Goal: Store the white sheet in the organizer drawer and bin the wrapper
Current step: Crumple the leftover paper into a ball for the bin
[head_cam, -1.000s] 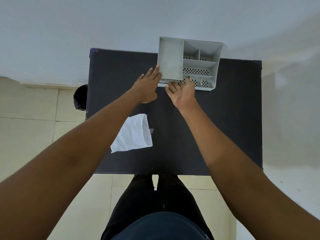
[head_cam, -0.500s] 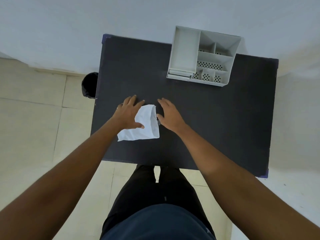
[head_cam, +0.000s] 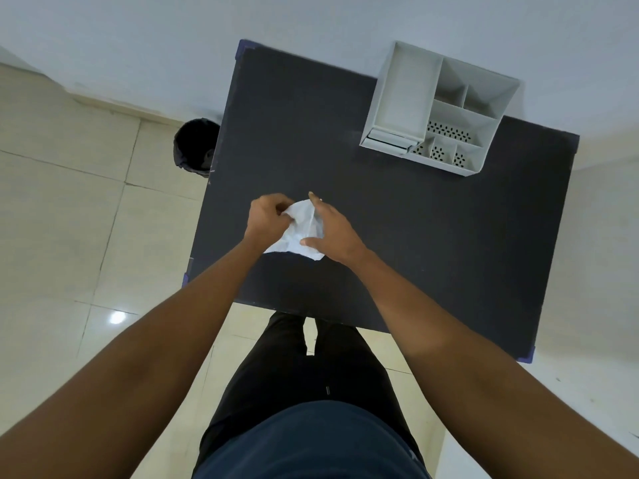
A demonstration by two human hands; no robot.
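Note:
A crumpled white wrapper (head_cam: 300,229) lies on the dark table (head_cam: 415,236) near its left front part. My left hand (head_cam: 268,219) pinches the wrapper's upper left edge with curled fingers. My right hand (head_cam: 330,229) grips its right side, thumb pressed on the lower edge. The grey organizer (head_cam: 439,108) stands at the table's far right, its small drawer (head_cam: 389,141) at the front left corner looking pushed in. A black bin (head_cam: 195,146) stands on the floor beside the table's left edge. The white sheet is not visible.
The table's left edge (head_cam: 207,202) runs close to my left hand. Beige floor tiles (head_cam: 69,219) spread to the left. A white wall (head_cam: 173,39) rises behind the table. My legs stand at the table's front edge.
Both hands left the organizer drawer, came back to the wrapper and have closed on it, bunching it up. My view has shifted left.

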